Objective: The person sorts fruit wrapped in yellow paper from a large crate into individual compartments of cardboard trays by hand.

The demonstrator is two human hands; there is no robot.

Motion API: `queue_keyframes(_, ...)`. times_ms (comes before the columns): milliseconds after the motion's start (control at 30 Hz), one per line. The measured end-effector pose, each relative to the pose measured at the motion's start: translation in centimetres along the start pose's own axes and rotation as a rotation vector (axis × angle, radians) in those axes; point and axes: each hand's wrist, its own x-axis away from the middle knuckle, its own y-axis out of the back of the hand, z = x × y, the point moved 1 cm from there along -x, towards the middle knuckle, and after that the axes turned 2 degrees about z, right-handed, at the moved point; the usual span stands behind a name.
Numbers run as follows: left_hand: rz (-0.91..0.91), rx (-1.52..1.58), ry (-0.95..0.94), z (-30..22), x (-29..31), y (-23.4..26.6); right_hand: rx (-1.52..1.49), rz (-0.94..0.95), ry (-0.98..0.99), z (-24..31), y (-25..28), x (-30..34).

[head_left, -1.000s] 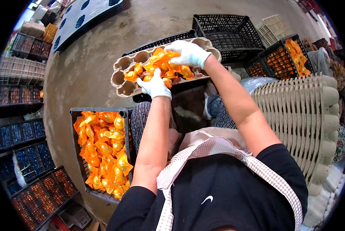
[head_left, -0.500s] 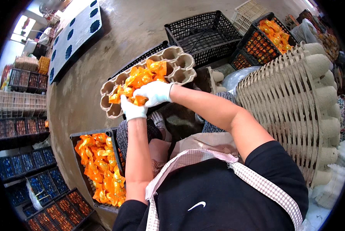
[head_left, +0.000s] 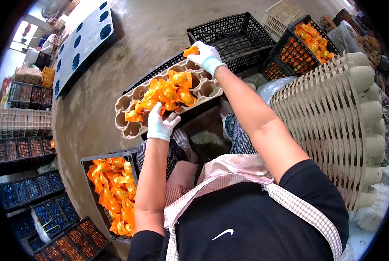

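Grey-brown pulp tray [head_left: 206,88], cupped, lies on a black crate [head_left: 159,69] in front of the person, slanting from near left to far right. Heap of orange-wrapped pieces [head_left: 167,92] sits loose across its middle, over the cups; several cups at both ends bare. Right hand [head_left: 206,56], white glove, fingers closed round one wrapped piece [head_left: 191,51], raised over the tray's far edge, apart from the heap. Left hand [head_left: 161,123], also gloved, is wide: thumb up, fingers spread, at the near side of the heap; cannot tell whether thumb touches a piece. Near left, a dark crate [head_left: 109,156] full of more orange-wrapped stock [head_left: 116,193], beside the person's leg. Far side: black mesh crate [head_left: 246,37]; right of it, another crate [head_left: 285,56] with orange wrappers [head_left: 312,40] on top. Right, close to the arm, long stack of pulp trays [head_left: 320,126]. Far left, pale pallet [head_left: 83,41] with dark holes; left edge, crates with blue contents [head_left: 27,189].
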Motion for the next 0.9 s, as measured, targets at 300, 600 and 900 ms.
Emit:
queue_keyframes(300,0.059,-0.253,-0.056,0.3,1.2,2.4,0.732,0.204,-0.166,-1.7,-5.3,-2.8)
queue_keyframes(600,0.064,-0.372,-0.046,-0.8,0.0,1.6,0.722,0.330,-0.159,-2.9,-6.6,-4.0)
queue_keyframes(900,-0.069,-1.049,-0.202,-7.5,-2.6,-0.7,0.315,0.216,0.020,-3.0,-0.7,-3.8)
